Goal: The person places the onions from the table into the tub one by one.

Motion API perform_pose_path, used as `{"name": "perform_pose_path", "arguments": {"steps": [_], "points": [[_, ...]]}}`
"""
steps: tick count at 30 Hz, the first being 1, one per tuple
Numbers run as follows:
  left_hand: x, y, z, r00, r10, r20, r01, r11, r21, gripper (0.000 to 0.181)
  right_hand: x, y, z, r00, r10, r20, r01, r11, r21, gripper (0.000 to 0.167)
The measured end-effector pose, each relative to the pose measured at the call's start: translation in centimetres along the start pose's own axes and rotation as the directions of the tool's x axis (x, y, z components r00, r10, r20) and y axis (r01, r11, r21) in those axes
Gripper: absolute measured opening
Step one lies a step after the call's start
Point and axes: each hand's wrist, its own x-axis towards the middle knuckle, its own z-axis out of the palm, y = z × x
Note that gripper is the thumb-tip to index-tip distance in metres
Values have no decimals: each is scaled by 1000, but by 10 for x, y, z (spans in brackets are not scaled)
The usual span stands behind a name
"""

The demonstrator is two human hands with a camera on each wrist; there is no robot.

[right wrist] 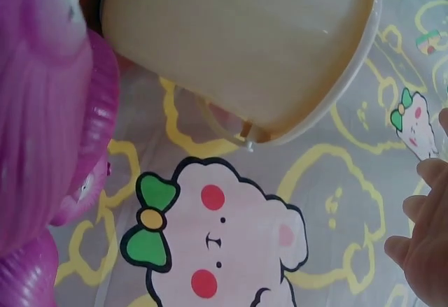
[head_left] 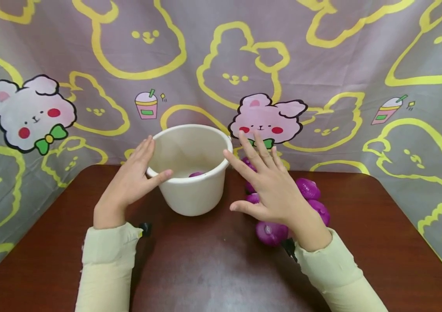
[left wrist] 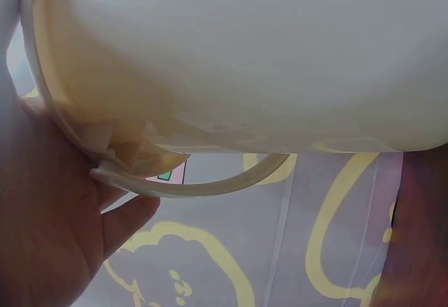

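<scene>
A cream plastic bucket (head_left: 192, 195) stands on the brown table, with a purple onion (head_left: 196, 174) partly visible inside. My left hand (head_left: 131, 177) is at the bucket's left rim, its fingers straight along the outside and the thumb stretched towards the front rim. In the left wrist view that hand lies beside the rim and the bucket's handle (left wrist: 203, 188). My right hand (head_left: 267, 186) hovers to the right of the bucket, fingers spread and holding nothing. Beneath and around it lie several purple onions (head_left: 271, 233), partly hidden by the hand and forearm.
The brown table (head_left: 213, 273) runs back to a grey-pink curtain (head_left: 322, 65) printed with yellow outlines and cartoon rabbits. Purple onions (head_left: 308, 189) also lie to the right of my right hand.
</scene>
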Motion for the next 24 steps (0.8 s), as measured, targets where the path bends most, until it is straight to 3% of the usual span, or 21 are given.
{"name": "perform_pose_path", "arguments": {"steps": [16,24], "points": [[1,1,0,1000,10,-12,-10,1000,4,100,-20,29,-15,992,118,-52,-119,993,-4,94],[-1,1,0,1000,-6,6,6,1000,7,100,-28,44,-29,977,175,-126,-171,985,35,94]]}}
